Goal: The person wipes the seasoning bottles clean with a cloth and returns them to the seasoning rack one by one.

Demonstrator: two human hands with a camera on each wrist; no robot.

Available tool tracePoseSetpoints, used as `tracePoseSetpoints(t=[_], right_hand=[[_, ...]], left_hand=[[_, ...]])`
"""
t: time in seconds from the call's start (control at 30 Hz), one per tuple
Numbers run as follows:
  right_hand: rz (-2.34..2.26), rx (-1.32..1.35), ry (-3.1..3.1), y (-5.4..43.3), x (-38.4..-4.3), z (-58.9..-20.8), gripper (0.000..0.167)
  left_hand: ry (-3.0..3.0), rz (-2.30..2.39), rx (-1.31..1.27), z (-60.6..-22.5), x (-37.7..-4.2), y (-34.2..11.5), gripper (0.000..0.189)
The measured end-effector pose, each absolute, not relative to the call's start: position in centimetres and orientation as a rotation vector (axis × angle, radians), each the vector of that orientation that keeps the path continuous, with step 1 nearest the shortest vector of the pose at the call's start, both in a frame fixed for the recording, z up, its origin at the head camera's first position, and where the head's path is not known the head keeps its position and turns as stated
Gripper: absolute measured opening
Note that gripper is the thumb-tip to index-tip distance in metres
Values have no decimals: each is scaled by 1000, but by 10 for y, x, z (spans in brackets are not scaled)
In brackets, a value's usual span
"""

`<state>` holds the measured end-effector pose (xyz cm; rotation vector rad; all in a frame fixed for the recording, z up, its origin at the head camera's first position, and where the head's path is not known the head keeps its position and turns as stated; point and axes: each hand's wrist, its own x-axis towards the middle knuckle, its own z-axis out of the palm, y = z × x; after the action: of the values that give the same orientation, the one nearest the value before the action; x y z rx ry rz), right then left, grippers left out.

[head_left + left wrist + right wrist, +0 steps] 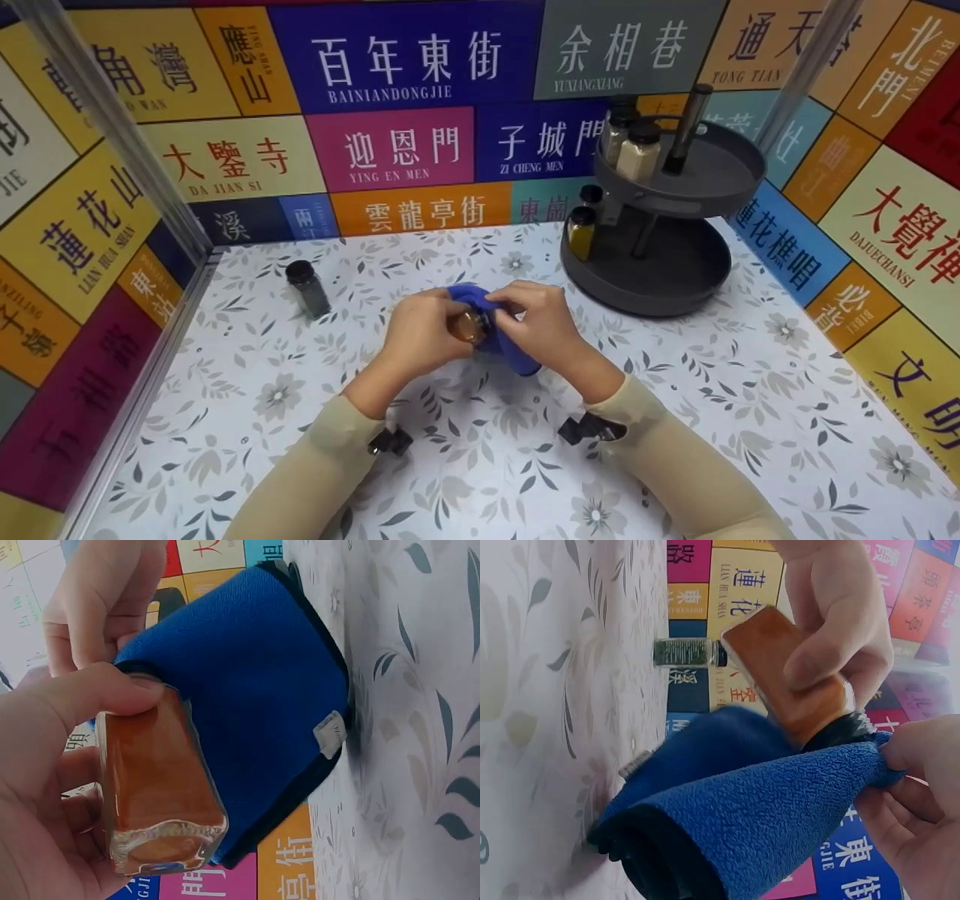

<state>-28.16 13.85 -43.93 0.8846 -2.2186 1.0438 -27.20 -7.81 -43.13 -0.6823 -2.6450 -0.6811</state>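
In the left wrist view my left hand (pixel 52 765) grips a square glass spice jar (pixel 161 772) filled with orange-brown powder, thumb across its side near the neck. The jar is tilted, its black cap (pixel 840 731) against a blue cloth (pixel 772 787). My right hand (pixel 922 795) pinches the cloth's edge beside the cap, and the rest of the cloth hangs down toward the table. From the head view, both hands meet over the middle of the table, the left hand (pixel 424 330) at the jar and the right hand (pixel 544 322) at the cloth.
A black-capped jar with dark green contents (pixel 307 289) stands at the left on the floral-patterned table. At the back right, a two-tier dark grey rack (pixel 660 285) holds several jars on its tiers. Panels with printed characters (pixel 405 150) wall the table's back and sides.
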Motion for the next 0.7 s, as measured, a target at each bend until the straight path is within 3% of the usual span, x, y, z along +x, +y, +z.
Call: tracePoseSetpoints(t=[0.37,0.7], right_hand=[[1094,829,-2257,142,-285,-438,16],[1057,831,-2218,137,-278,-434,13]], left_hand=[[-2638,-968,-643,-427,-275,-83,35],[-2622,-1069,-404,-426,-276,-84,44]])
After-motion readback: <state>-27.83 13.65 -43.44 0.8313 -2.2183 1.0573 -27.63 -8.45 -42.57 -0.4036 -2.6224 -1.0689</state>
